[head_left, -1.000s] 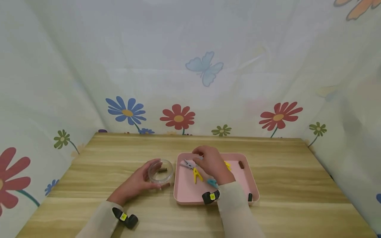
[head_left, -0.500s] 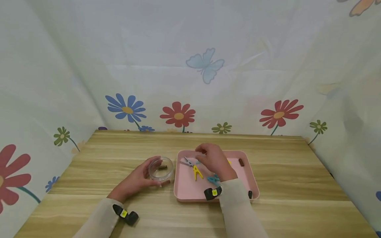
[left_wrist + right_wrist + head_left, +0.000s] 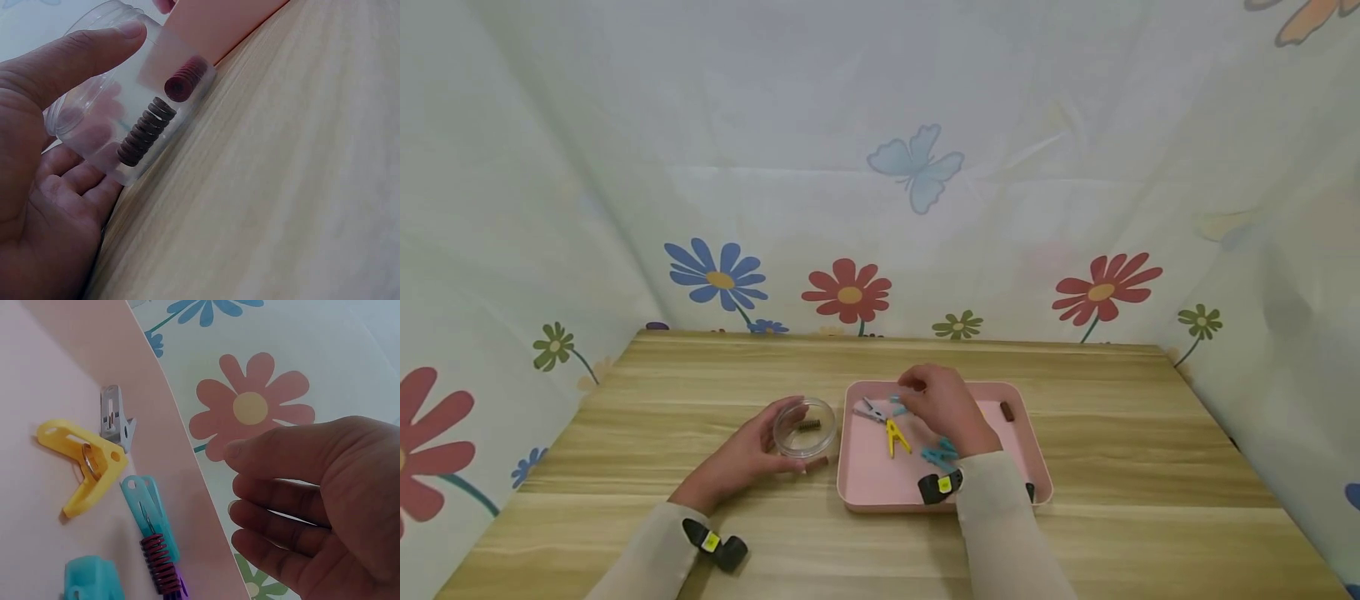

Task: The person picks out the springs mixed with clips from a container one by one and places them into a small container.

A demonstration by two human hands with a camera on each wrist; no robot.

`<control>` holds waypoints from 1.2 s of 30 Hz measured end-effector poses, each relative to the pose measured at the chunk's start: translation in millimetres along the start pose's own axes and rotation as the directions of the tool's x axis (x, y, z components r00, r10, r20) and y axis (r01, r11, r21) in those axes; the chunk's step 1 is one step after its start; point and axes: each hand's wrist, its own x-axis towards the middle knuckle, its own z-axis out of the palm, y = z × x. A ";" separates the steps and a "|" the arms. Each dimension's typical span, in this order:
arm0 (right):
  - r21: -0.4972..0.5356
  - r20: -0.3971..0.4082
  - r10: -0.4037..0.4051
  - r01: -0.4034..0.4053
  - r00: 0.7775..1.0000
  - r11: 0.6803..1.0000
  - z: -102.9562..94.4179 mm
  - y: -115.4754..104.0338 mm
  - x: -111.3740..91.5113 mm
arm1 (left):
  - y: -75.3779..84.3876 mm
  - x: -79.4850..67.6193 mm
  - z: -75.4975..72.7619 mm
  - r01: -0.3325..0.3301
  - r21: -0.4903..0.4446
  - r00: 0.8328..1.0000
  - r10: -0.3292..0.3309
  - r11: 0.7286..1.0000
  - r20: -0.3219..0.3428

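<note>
My left hand grips a clear plastic jar, its thumb along the upper side and its fingers beneath. Inside the jar lie a dark grey spring and a dark red spring. My right hand hovers over the far side of the pink tray, its fingers loosely bent with nothing between them. Below it in the tray are a blue clothespin, a dark red spring partly over it, a yellow clothespin and a grey clothespin.
Nearer the front of the tray lies a teal clothespin. A brown spring sits at the tray's right side, and a small dark piece is at its front right corner. The wooden table meets a flowered curtain behind.
My right hand has shifted slightly to the right over the tray, uncovering more of the blue clothespin by the far side. The left hand and the jar stay nearly in place.
</note>
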 end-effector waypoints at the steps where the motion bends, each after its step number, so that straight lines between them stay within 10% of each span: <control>1: 0.002 -0.003 0.008 -0.008 1.000 1.000 0.1 1.3 0.3 | 0.1 0.2 0.2 0.001 0.001 1.000 -0.001 1.000 0.000; 36: 0.007 0.069 0.104 -0.105 0.992 0.994 2.0 17.7 4.5 | 1.2 -0.1 0.1 0.023 -0.018 1.000 -0.023 1.000 -0.004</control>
